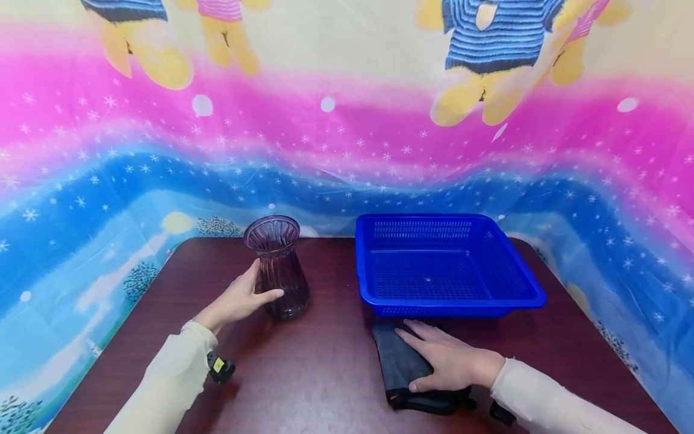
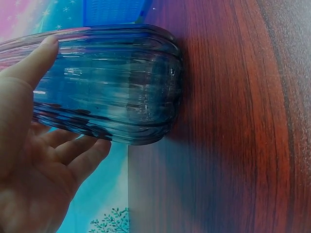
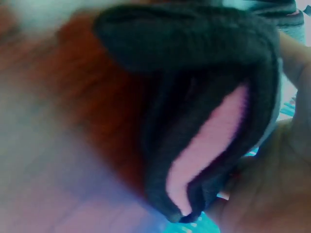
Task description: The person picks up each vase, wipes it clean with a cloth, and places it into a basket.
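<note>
A purple-tinted ribbed glass vase (image 1: 284, 280) with a flared rim stands upright on the left part of the table. My left hand (image 1: 237, 296) holds it from the left side, thumb across the near face and fingers round the far side. In the left wrist view the fingers (image 2: 87, 155) touch the clear glass. On the right, my right hand (image 1: 452, 360) rests with spread fingers on a dark, folded, flat fabric item (image 1: 400, 355). Its thick edge, with a pink strip (image 3: 209, 145) inside, shows blurred in the right wrist view; its exact kind is unclear.
Behind the dark item sits a blue plastic basket (image 1: 450, 304) with perforated sides, near the table's back edge. The brown wooden table (image 1: 320, 374) backs onto a colourful printed curtain (image 1: 336, 144).
</note>
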The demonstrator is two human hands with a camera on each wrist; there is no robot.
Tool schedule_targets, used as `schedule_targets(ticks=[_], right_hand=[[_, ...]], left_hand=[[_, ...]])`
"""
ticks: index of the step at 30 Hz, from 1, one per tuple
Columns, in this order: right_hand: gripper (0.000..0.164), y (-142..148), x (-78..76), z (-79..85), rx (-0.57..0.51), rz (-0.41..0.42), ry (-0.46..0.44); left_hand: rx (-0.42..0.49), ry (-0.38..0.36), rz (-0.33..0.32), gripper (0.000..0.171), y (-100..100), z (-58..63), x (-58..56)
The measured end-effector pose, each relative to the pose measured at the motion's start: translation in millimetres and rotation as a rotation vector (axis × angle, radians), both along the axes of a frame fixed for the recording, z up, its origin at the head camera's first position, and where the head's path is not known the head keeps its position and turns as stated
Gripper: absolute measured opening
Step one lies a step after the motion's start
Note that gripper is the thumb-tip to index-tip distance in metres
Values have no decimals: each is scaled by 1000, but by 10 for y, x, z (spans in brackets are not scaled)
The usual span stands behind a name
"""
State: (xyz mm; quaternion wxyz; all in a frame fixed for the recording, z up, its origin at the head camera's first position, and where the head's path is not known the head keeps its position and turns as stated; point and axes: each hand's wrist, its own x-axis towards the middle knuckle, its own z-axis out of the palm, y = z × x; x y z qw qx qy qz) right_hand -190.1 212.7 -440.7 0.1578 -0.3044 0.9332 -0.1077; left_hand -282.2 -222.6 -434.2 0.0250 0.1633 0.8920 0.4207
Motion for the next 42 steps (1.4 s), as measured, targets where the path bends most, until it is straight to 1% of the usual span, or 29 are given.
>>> schedule_targets(ticks=[3, 7, 12, 16, 23, 29, 34, 42], right_hand=[[105, 18, 7, -45, -4, -1, -23], [109, 37, 0, -84, -11, -9, -41], [111, 54, -3, -99, -15, -13, -44], [112, 60, 20, -81, -23, -20, -42], [110, 52, 56, -13, -40, -28, -23], [101, 59, 103, 81, -45, -46, -36], [94, 81, 159, 163, -67, -41, 1], [88, 94, 203, 280, -80, -53, 53]], left_hand=[[0, 6, -1, 94, -1, -2, -4], [-4, 8, 0, 95, -1, -7, -9], [-16, 12, -1, 96, 1, -17, -11], [-32, 26, 3, 97, -8, -26, -11], [-19, 25, 3, 96, -8, -39, -21], [-28, 15, 8, 97, -10, -42, -27], [-37, 8, 9, 100, -9, -29, -22], [-31, 13, 5, 99, -1, -25, -13]])
